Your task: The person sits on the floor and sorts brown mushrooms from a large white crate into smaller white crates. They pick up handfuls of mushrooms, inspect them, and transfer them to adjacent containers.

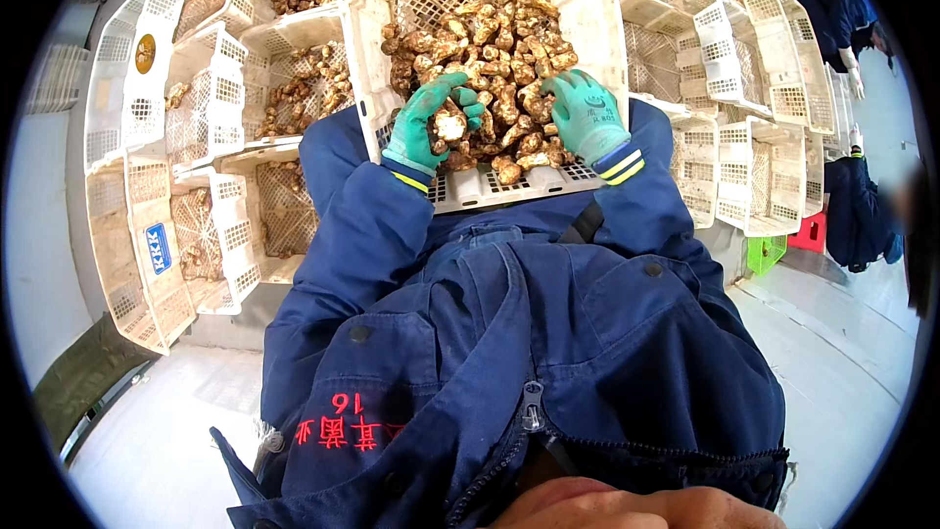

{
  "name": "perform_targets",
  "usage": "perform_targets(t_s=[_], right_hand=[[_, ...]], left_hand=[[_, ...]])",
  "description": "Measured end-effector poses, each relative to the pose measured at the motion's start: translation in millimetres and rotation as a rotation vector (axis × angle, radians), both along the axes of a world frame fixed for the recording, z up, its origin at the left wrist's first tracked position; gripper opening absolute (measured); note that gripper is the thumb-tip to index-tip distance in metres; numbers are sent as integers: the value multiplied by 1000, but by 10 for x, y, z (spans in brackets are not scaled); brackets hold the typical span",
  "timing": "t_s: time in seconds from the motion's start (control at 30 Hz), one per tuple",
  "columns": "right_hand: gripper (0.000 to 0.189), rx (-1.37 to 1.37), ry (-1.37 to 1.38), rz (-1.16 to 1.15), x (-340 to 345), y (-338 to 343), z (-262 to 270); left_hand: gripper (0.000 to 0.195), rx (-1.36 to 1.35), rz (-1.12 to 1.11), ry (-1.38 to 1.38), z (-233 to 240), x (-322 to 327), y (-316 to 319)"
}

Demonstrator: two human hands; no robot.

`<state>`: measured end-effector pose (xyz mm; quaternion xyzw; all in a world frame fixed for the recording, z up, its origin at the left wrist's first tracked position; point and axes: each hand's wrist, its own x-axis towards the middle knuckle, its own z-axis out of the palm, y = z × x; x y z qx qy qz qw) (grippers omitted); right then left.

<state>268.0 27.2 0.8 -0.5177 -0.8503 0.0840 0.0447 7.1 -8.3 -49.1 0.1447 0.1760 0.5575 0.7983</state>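
A white plastic crate [470, 195] stands before me, holding a heap of brown, soil-stained mushrooms [507, 66] with thick stems. My left hand [433, 121], in a green coated glove, is closed around one mushroom [449, 122] whose pale face points up, at the crate's near left side. On the near right side, my right hand [587, 114], gloved the same way, rests with its fingertips against a mushroom [534, 101] in the heap; whether it grips that one I cannot tell.
More white crates stand on both sides, those at left [290, 143] holding smaller lots of mushrooms. At right are nested crates [764, 184], a green basket [765, 253] and a red crate [808, 233]. Two people in dark blue clothes [826, 7] are at the far right.
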Motion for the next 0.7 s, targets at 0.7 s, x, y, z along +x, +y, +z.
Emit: perform_targets(t_s=[0.7], right_hand=[[34, -183, -336, -247, -453, 1023, -133]], left_hand=[[39, -83, -144, -7, 231, 185, -217]])
